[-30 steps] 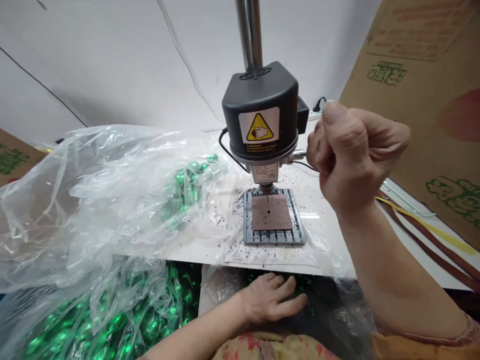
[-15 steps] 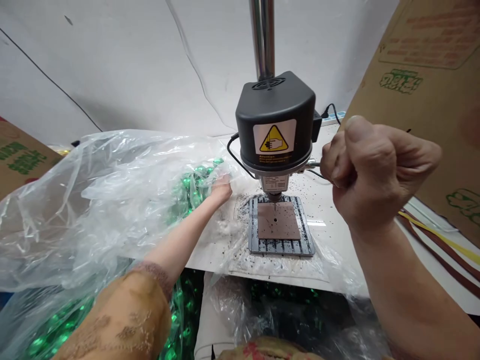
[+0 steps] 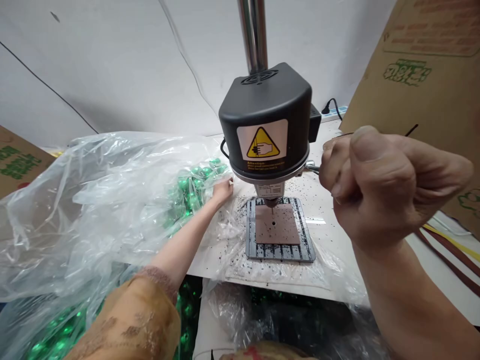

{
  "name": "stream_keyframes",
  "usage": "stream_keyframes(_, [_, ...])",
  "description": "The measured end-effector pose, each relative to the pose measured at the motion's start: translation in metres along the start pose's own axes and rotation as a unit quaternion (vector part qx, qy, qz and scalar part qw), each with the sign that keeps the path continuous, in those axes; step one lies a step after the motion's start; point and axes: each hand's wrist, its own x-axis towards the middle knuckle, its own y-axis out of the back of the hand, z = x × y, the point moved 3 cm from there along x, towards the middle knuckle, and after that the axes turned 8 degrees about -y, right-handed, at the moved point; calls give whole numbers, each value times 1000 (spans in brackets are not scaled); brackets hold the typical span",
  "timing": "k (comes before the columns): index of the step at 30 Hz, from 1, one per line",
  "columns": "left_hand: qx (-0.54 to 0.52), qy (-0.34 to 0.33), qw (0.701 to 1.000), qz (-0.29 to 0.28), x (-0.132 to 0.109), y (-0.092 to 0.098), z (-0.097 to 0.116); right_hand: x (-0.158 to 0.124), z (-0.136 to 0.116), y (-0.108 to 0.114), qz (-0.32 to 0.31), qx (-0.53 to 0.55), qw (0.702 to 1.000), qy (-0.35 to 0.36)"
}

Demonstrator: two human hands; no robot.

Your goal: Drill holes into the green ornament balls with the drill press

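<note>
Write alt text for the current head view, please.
Right hand closed on the side handle of a black drill press; left hand beside shiny green balls and clear plastic. Below the bit, a brown board lies on a grooved base.

Left hand (image 3: 223, 190) right beside the shiny green balls (image 3: 192, 201) amid clear plastic (image 3: 112, 185), right hand (image 3: 382, 182) clenched on the lever (image 3: 311, 168) of the drill press (image 3: 264, 107)! Below the bit (image 3: 273, 210), a brown square pad (image 3: 277, 236), one dark hole (image 3: 273, 223), crumbs (image 3: 243, 205) across the tabletop (image 3: 325, 237).
</note>
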Motion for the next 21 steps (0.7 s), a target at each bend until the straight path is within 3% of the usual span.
stream_keyframes(4, [-27,-23,997,-74,-35,10,2,0,0,-2,-1,13,1000,-6])
stream_keyframes(7, [-12,29,994,-101,-53,22,-2,-2,1,-1,-8,19,1000,-8])
stream_keyframes(10, [49,74,993,-83,-54,32,-4,-4,2,0,6,-1,1000,-25])
stream_keyframes(15, [164,47,985,-23,-40,36,12,-6,1,1,21,-16,999,-45])
stream_keyframes(18, [238,35,970,-37,-41,33,25,-5,0,1,9,-18,999,-44])
stream_keyframes(21, [301,5,952,-46,-57,36,36,-5,0,1,-10,-10,999,-42])
